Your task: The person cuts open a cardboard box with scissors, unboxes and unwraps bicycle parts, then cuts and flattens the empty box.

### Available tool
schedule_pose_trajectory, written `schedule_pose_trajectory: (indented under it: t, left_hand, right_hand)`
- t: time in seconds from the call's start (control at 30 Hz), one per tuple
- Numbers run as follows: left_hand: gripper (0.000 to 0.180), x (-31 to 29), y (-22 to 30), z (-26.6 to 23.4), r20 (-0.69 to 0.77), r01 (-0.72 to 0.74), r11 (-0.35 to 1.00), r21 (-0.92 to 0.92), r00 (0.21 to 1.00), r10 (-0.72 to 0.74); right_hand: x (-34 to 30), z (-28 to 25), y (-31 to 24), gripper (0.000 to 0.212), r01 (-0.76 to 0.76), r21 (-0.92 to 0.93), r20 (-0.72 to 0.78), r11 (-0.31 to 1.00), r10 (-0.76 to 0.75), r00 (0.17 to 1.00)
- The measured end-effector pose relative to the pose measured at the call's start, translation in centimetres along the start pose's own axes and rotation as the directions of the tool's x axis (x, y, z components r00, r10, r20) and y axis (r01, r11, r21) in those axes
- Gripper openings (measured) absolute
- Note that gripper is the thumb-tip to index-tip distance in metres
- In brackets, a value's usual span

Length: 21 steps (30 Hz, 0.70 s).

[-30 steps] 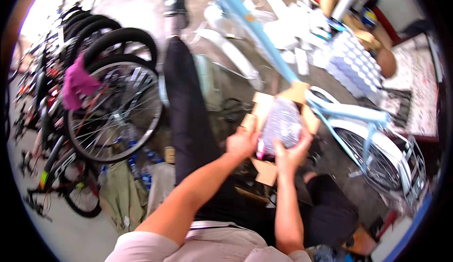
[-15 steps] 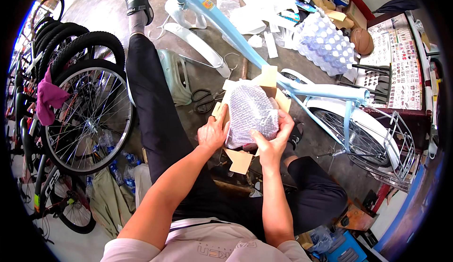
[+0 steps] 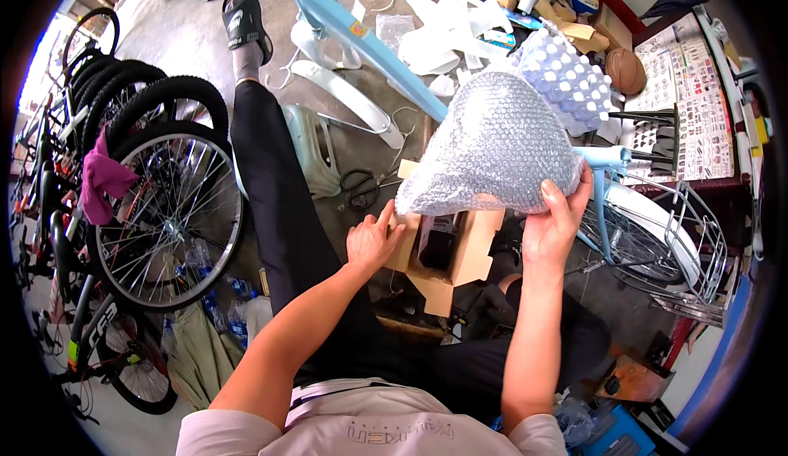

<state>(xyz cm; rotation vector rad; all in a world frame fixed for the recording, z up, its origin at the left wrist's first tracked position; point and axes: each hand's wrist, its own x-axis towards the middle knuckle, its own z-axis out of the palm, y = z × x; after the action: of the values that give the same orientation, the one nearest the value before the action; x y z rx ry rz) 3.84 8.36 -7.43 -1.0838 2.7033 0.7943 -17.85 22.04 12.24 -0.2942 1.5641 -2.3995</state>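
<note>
The right fingers are closed on a corner of the bubble-wrapped bundle, thumb on the near face and the rest tucked round the edge. That right hand bears it above the far end of an opened cardboard box. The left hand sits at the box's near-left flap, forefinger stretched out, thumb against the card; I can't tell from here whether it pinches the flap. Inside the box I can see something dark.

Past the left hand, black-handled scissors lie on the floor. Farther out, a light-blue frame tube slants away, a white mudguard beside it, with white packing scraps strewn beyond. Over on the left stands a spoked wheel next to a pink cloth; off right, a basketball.
</note>
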Motion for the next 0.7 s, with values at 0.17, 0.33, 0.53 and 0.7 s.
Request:
schedule_pose_trajectory:
  t: [0.17,0.33,0.53,0.7]
  left_hand:
    - [0.054,0.0,0.0,-3.3,-0.146,0.022,0.982,-0.186,0.988,-0.050]
    - [0.043,-1.1,3.7,-10.0,-0.221,-0.123,0.868,-0.481,0.975,0.016]
    - [0.092,-0.6,6.8,-12.4,-0.154,-0.367,0.677,-0.638,0.922,0.354]
    - [0.105,0.0,9.3,-12.4,-0.141,-0.300,0.777,-0.553,0.953,0.267]
  right_hand:
    - [0.1,0.7,-3.0,0.070,-0.108,-0.088,0.044,0.990,0.112,0.993]
    - [-0.5,0.9,-3.6,0.070,-0.137,-0.058,0.079,0.989,0.142,0.987]
    - [0.6,1.7,-2.0,0.073,-0.295,0.006,-0.002,0.955,0.295,0.955]
    - [0.4,2.2,-1.4,0.063,-0.355,-0.107,0.054,0.929,0.361,0.931]
